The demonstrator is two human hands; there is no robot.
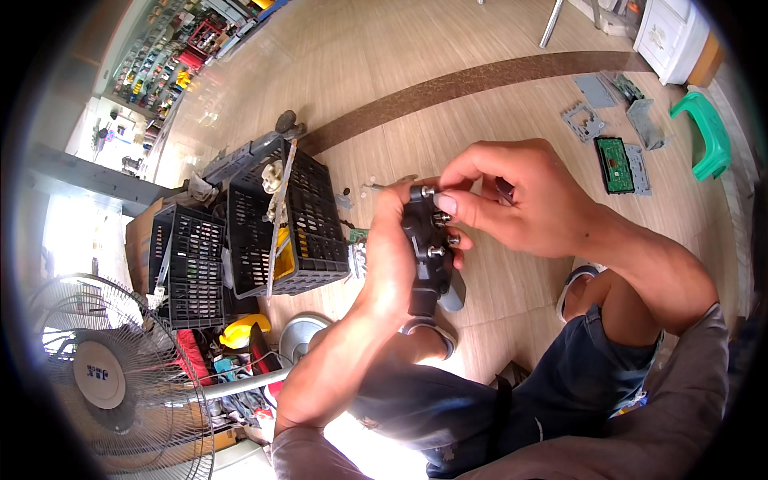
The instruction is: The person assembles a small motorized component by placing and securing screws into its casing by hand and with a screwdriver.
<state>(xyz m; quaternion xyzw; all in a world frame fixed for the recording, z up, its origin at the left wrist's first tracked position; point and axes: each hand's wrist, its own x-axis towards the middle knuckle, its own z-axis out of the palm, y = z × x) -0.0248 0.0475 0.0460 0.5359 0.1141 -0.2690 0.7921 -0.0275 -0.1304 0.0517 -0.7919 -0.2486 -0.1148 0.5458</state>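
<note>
Fan [104, 376] cut off at edge

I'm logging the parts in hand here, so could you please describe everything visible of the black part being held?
The black part is a narrow, dark, plastic-looking block held roughly upright above the floor. Several silver metal studs stick out of its top and right side. The left hand grips it from the left; the right hand pinches at its upper studs. Its lower end looks grey and rounded.

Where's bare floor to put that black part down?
Bare floor lies beyond both hands, between the black crates and the green circuit board. It's crowded by the fan and the plates beside the green stool.
</note>
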